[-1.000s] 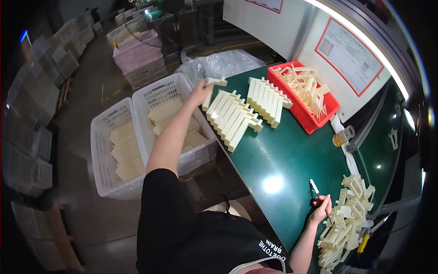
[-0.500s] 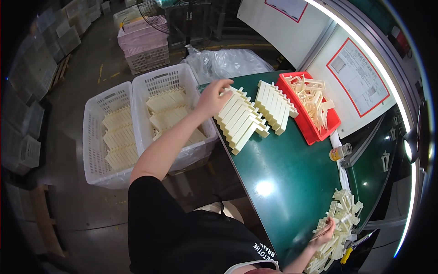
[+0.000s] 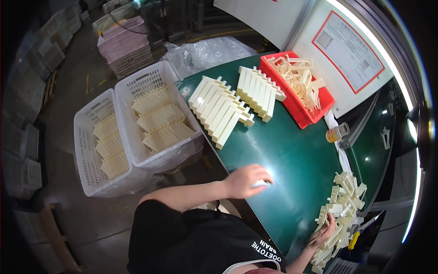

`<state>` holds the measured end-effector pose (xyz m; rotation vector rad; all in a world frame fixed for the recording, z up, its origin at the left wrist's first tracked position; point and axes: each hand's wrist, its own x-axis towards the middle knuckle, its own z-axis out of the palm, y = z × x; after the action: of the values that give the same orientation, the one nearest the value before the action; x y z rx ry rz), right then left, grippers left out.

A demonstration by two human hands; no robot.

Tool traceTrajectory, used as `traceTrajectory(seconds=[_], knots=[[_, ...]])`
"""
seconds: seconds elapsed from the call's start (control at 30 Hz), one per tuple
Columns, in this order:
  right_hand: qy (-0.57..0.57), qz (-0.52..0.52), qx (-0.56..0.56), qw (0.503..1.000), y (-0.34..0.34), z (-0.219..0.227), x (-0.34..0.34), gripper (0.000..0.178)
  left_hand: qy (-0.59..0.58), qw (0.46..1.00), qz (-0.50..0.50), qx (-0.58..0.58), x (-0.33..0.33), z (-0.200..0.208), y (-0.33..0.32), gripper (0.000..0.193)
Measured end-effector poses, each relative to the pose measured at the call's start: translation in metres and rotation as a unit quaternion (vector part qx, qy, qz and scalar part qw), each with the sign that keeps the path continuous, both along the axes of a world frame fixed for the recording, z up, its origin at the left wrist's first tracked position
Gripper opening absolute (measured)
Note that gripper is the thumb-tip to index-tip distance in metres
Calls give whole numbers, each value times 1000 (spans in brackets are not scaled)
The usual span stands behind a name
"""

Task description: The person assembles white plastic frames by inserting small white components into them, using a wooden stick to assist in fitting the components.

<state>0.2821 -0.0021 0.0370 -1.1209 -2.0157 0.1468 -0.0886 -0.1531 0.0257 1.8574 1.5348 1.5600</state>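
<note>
Head view: left hand [image 3: 247, 181] was over the green table [image 3: 283, 150] near its edge, fingers curled; could not tell whether they gripped anything. Right hand [image 3: 323, 232] was at the heap of cream plastic parts [image 3: 340, 228], fingers bent, grip unclear. Farther off, two slanted rows of cream bars [image 3: 221, 107] lay on the table, beside a red bin [image 3: 315, 118] of cream pieces.

White lettering [image 3: 266, 251] on black shirt [image 3: 182, 235]; red-bordered wall sheet [image 3: 349, 52], print too small to read.
</note>
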Motion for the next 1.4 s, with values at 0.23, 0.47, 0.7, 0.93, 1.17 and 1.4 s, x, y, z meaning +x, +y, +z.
traceTrajectory(seconds=[0.23, 0.47, 0.7, 0.93, 1.17, 1.4], knots=[[167, 168, -207, 949, -26, -19, -80, 29, -146, 924, 351, -40, -50, -46, -49, 40], [240, 419, -456, 747, -36, -5, -231, 12, -99, 890, 428, -124, -59, -48, -49, 40], [256, 457, -534, 664, -41, -28, -298, 16, -114, 884, 440, -111, -60, -52, -41, 35], [316, 465, -589, 581, -57, -41, -260, 19, -82, 881, 456, -100, -61, -62, -39, 32], [310, 416, -567, 639, -38, -38, -289, 17, -87, 883, 455, -79, -63, -67, -34, 30], [283, 429, -568, 644, -44, -44, -270, 17, -83, 882, 457, -77, -63, -66, -40, 29]])
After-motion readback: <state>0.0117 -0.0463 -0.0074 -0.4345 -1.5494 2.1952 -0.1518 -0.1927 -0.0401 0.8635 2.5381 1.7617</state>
